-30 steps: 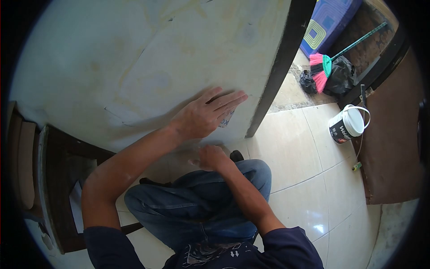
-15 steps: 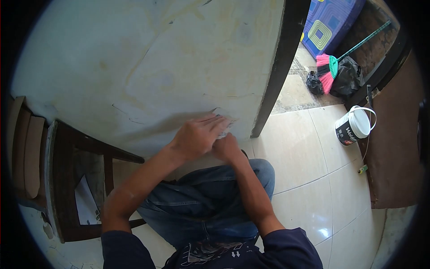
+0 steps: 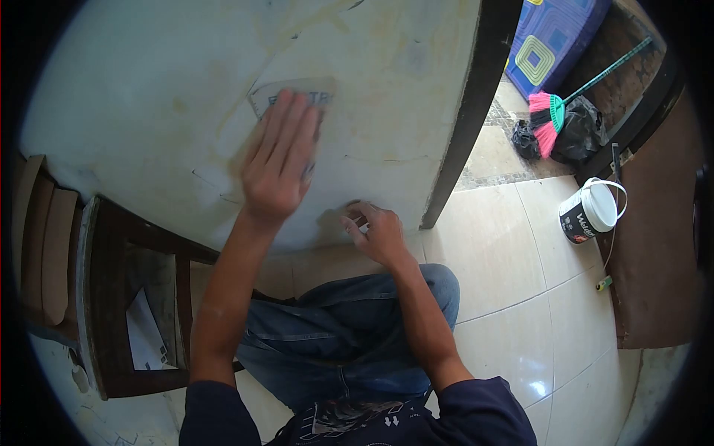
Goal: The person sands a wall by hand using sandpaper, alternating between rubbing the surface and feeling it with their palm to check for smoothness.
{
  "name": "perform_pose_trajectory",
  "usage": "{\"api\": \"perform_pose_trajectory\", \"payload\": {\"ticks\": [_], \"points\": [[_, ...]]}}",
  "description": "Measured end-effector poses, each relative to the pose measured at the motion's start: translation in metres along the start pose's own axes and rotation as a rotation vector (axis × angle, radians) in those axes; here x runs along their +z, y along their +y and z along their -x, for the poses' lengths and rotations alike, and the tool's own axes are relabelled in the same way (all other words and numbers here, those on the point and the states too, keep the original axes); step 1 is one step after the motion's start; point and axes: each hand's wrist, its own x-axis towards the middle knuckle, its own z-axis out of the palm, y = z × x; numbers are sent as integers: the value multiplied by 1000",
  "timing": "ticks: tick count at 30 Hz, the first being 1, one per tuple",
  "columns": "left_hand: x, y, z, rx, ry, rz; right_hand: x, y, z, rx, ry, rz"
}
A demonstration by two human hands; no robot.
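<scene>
1. Left hand, left of frame centre: fingers straight and together, flat over the printed sheet, not curled round it; thumb hidden.
2. Sheet lies between left fingers and wall, upper middle of frame. Its lettered upper edge shows past the fingertips, toward frame top. Mostly covered, so long axis unclear.
3. Right hand, near frame centre: half open, fingers loosely bent, nothing seen in it. Below and right of sheet, apart from it; wall contact can't be told. Left is nearer.
4. Dark chair, lower left.
5. White bucket, right; broom, upper right.
</scene>
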Motion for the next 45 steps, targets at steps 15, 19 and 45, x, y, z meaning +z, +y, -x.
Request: {"api": "perform_pose_trajectory", "payload": {"ticks": [15,19,45], "points": [[46,31,-33,233,-202,-66,14,5,6,40,-292,237],[47,30,-33,408,-197,-66,17,9,10,60,-361,320],[2,-46,73,408,-373,-75,26,-1,11,169,-694,430]]}}
